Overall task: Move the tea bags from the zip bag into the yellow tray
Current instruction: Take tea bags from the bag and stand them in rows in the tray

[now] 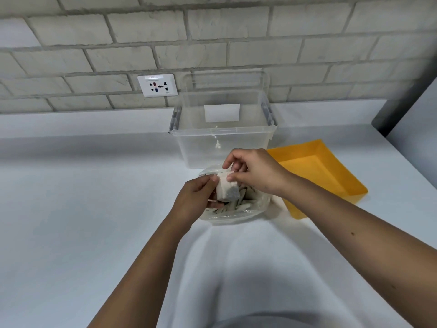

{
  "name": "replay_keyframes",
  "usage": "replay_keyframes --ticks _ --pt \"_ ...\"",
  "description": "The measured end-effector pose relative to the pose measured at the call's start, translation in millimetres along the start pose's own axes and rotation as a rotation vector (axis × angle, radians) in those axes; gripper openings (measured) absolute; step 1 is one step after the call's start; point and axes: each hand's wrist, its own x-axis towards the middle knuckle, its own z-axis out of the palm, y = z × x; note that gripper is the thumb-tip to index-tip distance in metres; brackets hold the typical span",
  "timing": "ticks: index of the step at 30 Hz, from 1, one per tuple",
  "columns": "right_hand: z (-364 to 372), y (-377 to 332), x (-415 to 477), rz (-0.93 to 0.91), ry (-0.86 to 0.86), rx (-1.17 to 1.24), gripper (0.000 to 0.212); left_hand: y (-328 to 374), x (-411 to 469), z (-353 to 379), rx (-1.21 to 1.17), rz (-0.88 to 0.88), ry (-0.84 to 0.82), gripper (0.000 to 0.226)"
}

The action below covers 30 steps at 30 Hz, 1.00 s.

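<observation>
A clear zip bag point(236, 215) stands on the white counter, filled with several tea bags point(238, 204). My right hand point(255, 172) pinches a small stack of tea bags point(228, 189) just above the bag's mouth. My left hand point(196, 197) grips the left edge of the zip bag, its thumb touching the stack. The yellow tray point(340, 178) lies to the right of the bag, tilted diagonally, with nothing visible inside it.
A clear plastic bin point(222, 140) with a white label stands right behind the zip bag against the brick wall. A wall socket point(157, 85) sits above the counter at the left. A dark upright edge point(387, 119) borders the counter at the far right.
</observation>
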Motion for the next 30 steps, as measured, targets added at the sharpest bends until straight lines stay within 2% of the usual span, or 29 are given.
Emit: replay_keyframes --ticks 5,9,12,16,19,25,30 --pt "14 0 5 0.049 0.025 0.204 0.025 -5 0 -4 -0.010 -0.023 0.022 0.013" --pt "19 20 0 0.101 0.142 0.279 0.011 -12 2 -8 0.074 0.039 0.242 0.005" --pt "27 36 -8 0.121 0.187 0.046 0.011 -17 4 -16 0.120 0.067 0.342 0.007" --pt "44 44 -12 0.058 0.180 -0.192 0.021 -17 6 -16 0.144 0.077 0.345 0.006" --pt "51 44 -8 0.022 0.235 -0.281 0.028 -17 7 -14 0.178 0.081 0.344 0.005" --pt "54 42 2 -0.029 0.298 -0.375 0.028 -15 6 -14 0.187 0.084 0.342 0.008" --pt "46 32 6 -0.009 0.154 -0.489 0.017 -14 6 -15 0.194 0.084 0.340 0.011"
